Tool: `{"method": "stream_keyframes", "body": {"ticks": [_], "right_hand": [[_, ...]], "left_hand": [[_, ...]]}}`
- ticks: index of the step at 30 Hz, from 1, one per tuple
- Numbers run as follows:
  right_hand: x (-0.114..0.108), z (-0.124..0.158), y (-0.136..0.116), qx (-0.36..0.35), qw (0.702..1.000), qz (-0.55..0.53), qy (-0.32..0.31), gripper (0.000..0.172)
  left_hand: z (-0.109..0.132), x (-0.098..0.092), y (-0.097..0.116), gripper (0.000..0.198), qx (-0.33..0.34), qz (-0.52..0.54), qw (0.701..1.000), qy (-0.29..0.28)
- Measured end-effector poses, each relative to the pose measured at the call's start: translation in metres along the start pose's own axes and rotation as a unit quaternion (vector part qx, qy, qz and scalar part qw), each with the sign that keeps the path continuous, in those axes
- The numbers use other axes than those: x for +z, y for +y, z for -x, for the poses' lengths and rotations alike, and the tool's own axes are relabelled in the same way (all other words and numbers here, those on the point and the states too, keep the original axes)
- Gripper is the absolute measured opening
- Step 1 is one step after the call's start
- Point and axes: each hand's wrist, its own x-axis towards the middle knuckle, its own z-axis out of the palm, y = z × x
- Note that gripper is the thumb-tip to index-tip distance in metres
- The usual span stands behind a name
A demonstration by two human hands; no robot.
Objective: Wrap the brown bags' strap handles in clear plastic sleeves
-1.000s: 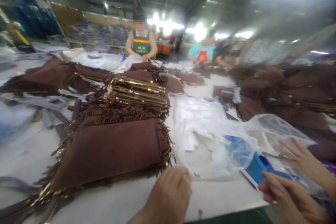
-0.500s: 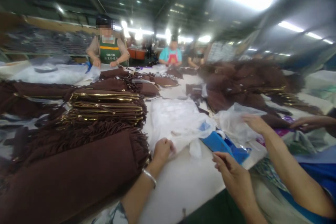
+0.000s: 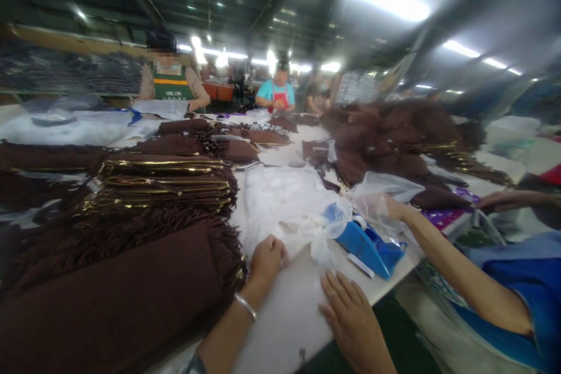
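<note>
Stack of white plastic bags (image 3: 280, 193) was noted on the bench (image 3: 276, 327), set back from the near edge, its loose film spread toward that edge. The left hand (image 3: 266, 260) was observed at the near end of the stack, its fingers curled inward; whether film was gripped by them could not be told. A silver bracelet (image 3: 245, 307) was worn on the left wrist. The right hand (image 3: 349, 318) was laid palm down by the bench's near edge, its fingers extended and free. A blue tape dispenser (image 3: 362, 245) was positioned near the same edge, right of the stack. Beyond it, a clear bag (image 3: 390, 184) was touched by a co-worker's hand (image 3: 395, 210). Left of the stack, a brown fringed piece (image 3: 127, 292) was found lying flat, with gold-zipped brown items (image 3: 169, 181) piled behind it.
</note>
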Motion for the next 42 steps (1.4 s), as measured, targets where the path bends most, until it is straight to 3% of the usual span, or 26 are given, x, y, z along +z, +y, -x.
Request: {"method": "stream_keyframes", "body": {"ticks": [5,9,11,13,15,17,20,22,25,29,31,34,36,38,42], "right_hand": [[-0.014,0.024,-0.006,-0.094,0.996,-0.004,-0.004,0.057],[-0.011,0.041,-0.010,-0.134,0.989,-0.054,0.029,0.044],[-0.014,0.046,-0.016,-0.100,0.986,-0.119,0.059,0.040],[-0.025,0.045,-0.026,-0.004,0.973,-0.220,0.073,0.030],[-0.044,0.035,-0.040,0.124,0.928,-0.348,0.044,0.017],[-0.065,0.019,-0.058,0.219,0.850,-0.479,-0.011,0.016],[-0.087,-0.010,-0.086,0.261,0.740,-0.616,-0.071,0.022],[-0.090,-0.027,-0.106,0.244,0.714,-0.649,-0.094,0.022],[-0.083,-0.044,-0.135,0.207,0.719,-0.656,-0.100,0.023],[-0.073,-0.055,-0.171,0.200,0.697,-0.672,-0.150,0.027],[-0.071,-0.059,-0.186,0.165,0.715,-0.656,-0.178,0.029],[-0.068,-0.064,-0.210,0.101,0.759,-0.612,-0.196,0.030],[-0.069,-0.066,-0.229,0.078,0.774,-0.594,-0.206,0.028],[-0.072,-0.066,-0.249,0.058,0.773,-0.593,-0.220,0.024],[-0.079,-0.065,-0.291,0.008,0.739,-0.621,-0.262,0.016]], "left_hand": [[0.022,-0.004,0.014,0.023,0.068,-0.045,0.997,-0.014],[0.047,-0.008,0.021,0.015,0.125,-0.062,0.989,-0.053],[0.062,-0.014,0.025,0.012,0.151,-0.059,0.984,-0.068],[0.078,-0.025,0.029,0.031,0.181,-0.051,0.979,-0.081],[0.097,-0.041,0.035,0.044,0.212,-0.026,0.972,-0.101],[0.117,-0.058,0.041,0.045,0.205,0.050,0.967,-0.145],[0.147,-0.081,0.040,0.047,0.075,0.193,0.954,-0.215],[0.165,-0.093,0.032,0.044,-0.027,0.229,0.955,-0.185],[0.189,-0.112,0.013,0.023,-0.114,0.236,0.963,-0.063],[0.222,-0.141,-0.008,0.013,-0.143,0.226,0.963,0.041],[0.241,-0.154,-0.016,0.013,-0.152,0.209,0.963,0.079],[0.268,-0.169,-0.025,0.012,-0.171,0.216,0.955,0.114],[0.287,-0.177,-0.032,0.017,-0.176,0.227,0.951,0.118],[0.305,-0.182,-0.041,0.029,-0.168,0.207,0.956,0.118],[0.338,-0.193,-0.058,0.055,-0.151,0.140,0.970,0.132]]}}
